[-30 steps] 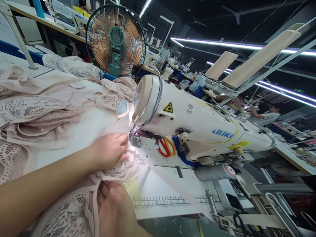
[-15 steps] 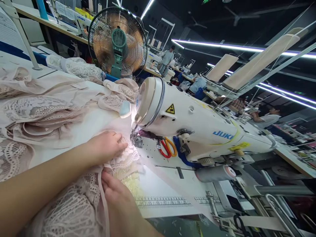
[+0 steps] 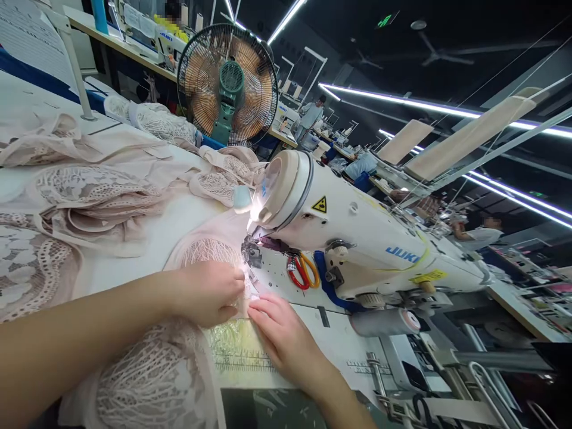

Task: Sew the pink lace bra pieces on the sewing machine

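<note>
A pale pink lace bra (image 3: 147,381) lies across the machine bed, one cup near me and another beside the needle area. My left hand (image 3: 208,292) rests over it with fingers curled, gripping the lace just in front of the presser foot (image 3: 252,253). At the fabric's right edge, my right hand (image 3: 286,333) pinches it between fingertips close to my left fingers; its thumb is mostly hidden. The white sewing machine (image 3: 357,232) has its lamp lit above the needle, which I cannot make out clearly.
More lace pieces (image 3: 98,196) are heaped at the left. Red-and-orange-handled scissors (image 3: 304,271) lie under the machine arm, and a grey thread cone (image 3: 384,322) lies to its right. A ruler strip (image 3: 243,360) runs along the front edge. Behind stands a large fan (image 3: 227,86); people work farther off.
My right hand has moved right and up to the fabric edge near the needle. My left hand has shifted slightly right and down, and the lace has been turned and spread flatter.
</note>
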Motion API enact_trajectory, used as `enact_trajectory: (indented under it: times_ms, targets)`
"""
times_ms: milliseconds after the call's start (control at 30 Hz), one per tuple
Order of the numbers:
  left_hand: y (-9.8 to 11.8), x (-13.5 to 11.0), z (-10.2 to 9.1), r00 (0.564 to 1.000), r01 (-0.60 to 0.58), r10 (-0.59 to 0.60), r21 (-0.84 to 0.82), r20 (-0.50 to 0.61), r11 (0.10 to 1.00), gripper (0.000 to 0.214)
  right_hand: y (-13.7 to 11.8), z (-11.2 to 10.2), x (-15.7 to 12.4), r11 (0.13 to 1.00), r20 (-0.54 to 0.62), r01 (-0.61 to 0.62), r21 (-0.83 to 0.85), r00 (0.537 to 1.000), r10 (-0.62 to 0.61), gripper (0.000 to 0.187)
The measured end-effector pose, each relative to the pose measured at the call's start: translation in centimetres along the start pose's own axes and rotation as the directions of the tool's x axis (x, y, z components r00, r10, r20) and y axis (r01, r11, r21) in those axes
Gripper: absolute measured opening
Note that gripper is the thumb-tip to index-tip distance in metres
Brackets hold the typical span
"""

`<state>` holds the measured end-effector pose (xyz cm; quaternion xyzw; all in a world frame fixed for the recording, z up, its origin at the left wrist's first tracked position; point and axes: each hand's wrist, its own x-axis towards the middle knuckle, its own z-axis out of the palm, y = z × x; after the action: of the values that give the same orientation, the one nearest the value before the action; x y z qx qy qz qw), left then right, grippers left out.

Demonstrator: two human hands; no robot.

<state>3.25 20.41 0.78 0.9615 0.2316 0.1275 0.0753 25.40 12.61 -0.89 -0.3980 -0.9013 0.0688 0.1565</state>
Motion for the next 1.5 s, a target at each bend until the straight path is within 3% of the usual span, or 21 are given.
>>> enact_trajectory:
  times_ms: [167,333,467,767,1133,1500]
  targets:
    - [0.4,0.4,0.5,0.995,-0.004,-0.007,0.111,0.098,0.994,0.038,-1.6,0.2,-1.0,0.998,0.018,-0.057,0.007,0.998,0.056,0.045]
    - [0.4,-0.1,0.5,0.989,-0.048,0.03,0.127,0.147,0.991,0.018,-1.7,0.7,-1.2,0.998,0.027,-0.058,-0.03,0.998,0.059,0.048]
    - [0.0,-0.3,0.6,0.989,-0.118,0.108,0.091,0.102,0.989,0.006,-1.7,0.9,-0.6,0.998,0.005,-0.05,-0.038,0.999,0.051,0.049]
    - [-1.0,-0.1,0.4,0.978,-0.207,0.208,0.094,-0.003,0.974,0.005,-1.6,1.4,1.7,0.993,-0.051,-0.08,-0.082,0.996,0.076,0.043]
    - [-2.8,0.3,0.1,0.983,-0.172,0.181,0.207,-0.026,0.963,0.02,-1.1,1.0,4.0,0.968,0.004,-0.132,-0.214,0.991,0.135,0.036]
    - [-4.4,1.3,-0.4,0.993,-0.094,0.079,0.202,0.083,0.975,0.028,-0.5,1.9,5.2,0.959,-0.031,-0.109,-0.261,0.994,0.104,0.042]
